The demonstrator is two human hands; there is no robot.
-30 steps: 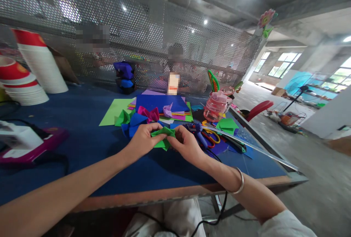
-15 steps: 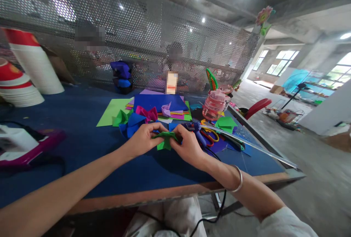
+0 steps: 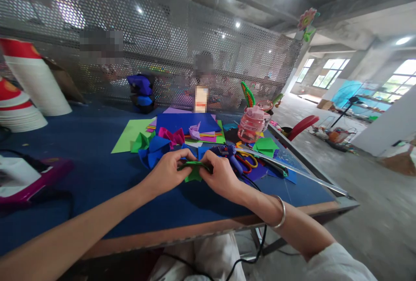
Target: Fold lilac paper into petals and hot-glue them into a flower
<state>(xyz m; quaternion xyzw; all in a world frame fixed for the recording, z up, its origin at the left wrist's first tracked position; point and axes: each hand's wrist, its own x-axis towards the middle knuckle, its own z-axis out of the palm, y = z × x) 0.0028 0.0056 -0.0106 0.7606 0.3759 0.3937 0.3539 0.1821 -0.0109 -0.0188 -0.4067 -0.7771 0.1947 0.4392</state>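
A folded piece of green paper (image 3: 194,173) is held between my two hands above the near part of the blue table. My left hand (image 3: 170,169) pinches its left side, thumb below and fingers on top. On the other side, my right hand (image 3: 222,176) grips the paper's right edge the same way. Part of the paper is hidden behind my fingers. Just beyond my left hand lie folded blue paper (image 3: 156,150), folded green paper (image 3: 139,141) and a magenta folded piece (image 3: 172,135). A glue gun (image 3: 227,153) lies right behind my right hand.
Stacked coloured sheets (image 3: 185,122) lie at the back, a small lilac folded piece (image 3: 194,131) on them. Scissors (image 3: 248,161) and a pink bottle (image 3: 251,125) are on the right. Paper cups (image 3: 39,81) stand far left; a perforated metal screen (image 3: 156,38) closes off the back.
The green paper has tipped and looks flatter, its upper edge now a thin line between my fingers. Both hands still hold it. The whole view has shifted slightly.
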